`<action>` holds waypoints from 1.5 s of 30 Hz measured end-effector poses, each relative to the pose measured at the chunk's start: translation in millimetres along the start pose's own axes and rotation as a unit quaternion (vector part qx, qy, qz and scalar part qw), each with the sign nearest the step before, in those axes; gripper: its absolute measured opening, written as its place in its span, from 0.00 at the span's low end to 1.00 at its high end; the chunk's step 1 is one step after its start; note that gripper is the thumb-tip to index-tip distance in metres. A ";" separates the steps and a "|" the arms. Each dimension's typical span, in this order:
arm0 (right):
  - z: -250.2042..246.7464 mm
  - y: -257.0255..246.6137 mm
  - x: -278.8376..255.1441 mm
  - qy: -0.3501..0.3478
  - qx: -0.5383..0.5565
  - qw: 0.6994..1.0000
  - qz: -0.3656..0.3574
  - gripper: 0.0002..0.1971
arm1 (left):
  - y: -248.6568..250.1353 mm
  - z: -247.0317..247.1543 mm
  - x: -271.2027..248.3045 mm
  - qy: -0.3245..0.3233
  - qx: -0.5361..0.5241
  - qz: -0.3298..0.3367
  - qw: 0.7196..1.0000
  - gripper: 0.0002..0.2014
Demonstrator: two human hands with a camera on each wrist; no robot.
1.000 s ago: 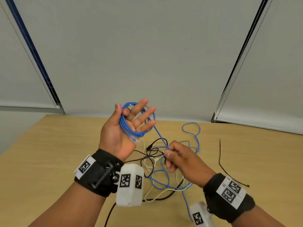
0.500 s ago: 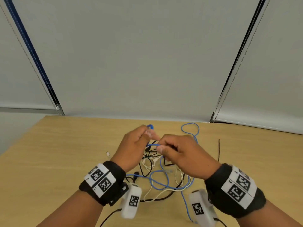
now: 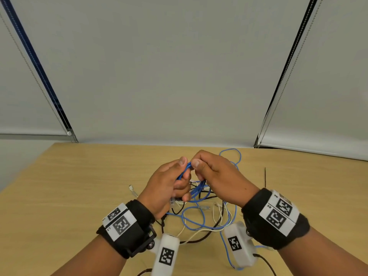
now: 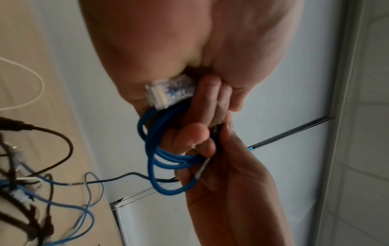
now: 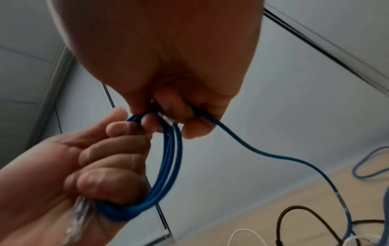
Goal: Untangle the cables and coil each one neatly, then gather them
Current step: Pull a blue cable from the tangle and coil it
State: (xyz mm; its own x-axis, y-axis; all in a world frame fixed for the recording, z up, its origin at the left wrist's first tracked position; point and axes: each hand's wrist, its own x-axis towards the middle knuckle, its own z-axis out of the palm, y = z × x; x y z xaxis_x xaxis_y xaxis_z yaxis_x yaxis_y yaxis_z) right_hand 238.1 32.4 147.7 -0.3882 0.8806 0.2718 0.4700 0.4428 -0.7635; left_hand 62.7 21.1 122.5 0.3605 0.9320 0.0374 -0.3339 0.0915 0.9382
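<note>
My left hand (image 3: 179,177) grips a coil of blue network cable (image 3: 184,171) above the table, fingers curled round its loops (image 4: 156,150). The coil's clear plug (image 4: 168,94) sticks out by the palm. My right hand (image 3: 200,166) touches the left and pinches the same blue cable (image 5: 171,149) at the top of the coil. From that pinch the free length (image 5: 273,157) hangs down to the tangle (image 3: 201,218) of blue, black and white cables lying on the table under both hands.
The wooden table (image 3: 59,196) extends wide to the left and right. A thin black strand (image 3: 265,176) lies to the right of the tangle, and a small white plug (image 3: 131,189) to its left. Grey roller blinds (image 3: 179,76) hang behind the far edge.
The left hand, raised palm-up with fingers spread through the coil, has turned over, come down and closed on it. The right hand has risen from the tangle to meet the left.
</note>
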 end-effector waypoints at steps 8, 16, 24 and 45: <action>-15.5 -4.6 16.1 -0.023 0.100 0.995 0.010 0.06 | 21.9 -12.5 3.3 -0.027 -0.017 0.011 0.999 0.17; -32.2 21.5 18.4 -0.042 0.133 0.989 0.049 0.06 | 68.1 -29.9 4.2 -0.028 -0.232 0.097 0.967 0.20; 8.9 19.6 10.2 -0.100 0.063 0.991 0.055 0.09 | 72.8 -22.4 20.2 0.031 -0.268 0.189 0.944 0.20; 6.2 7.7 5.6 0.047 -0.021 0.999 -0.002 0.05 | -19.0 -10.4 13.4 0.002 -0.002 -0.023 1.000 0.24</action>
State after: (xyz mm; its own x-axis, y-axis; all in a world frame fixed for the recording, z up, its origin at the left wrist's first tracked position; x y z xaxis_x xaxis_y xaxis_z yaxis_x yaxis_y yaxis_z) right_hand 234.6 39.7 139.7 -0.3153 0.8899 0.3295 0.5025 0.4511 -0.7376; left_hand 64.8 35.5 101.6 0.3719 0.9282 -0.0081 -0.3200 0.1365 0.9375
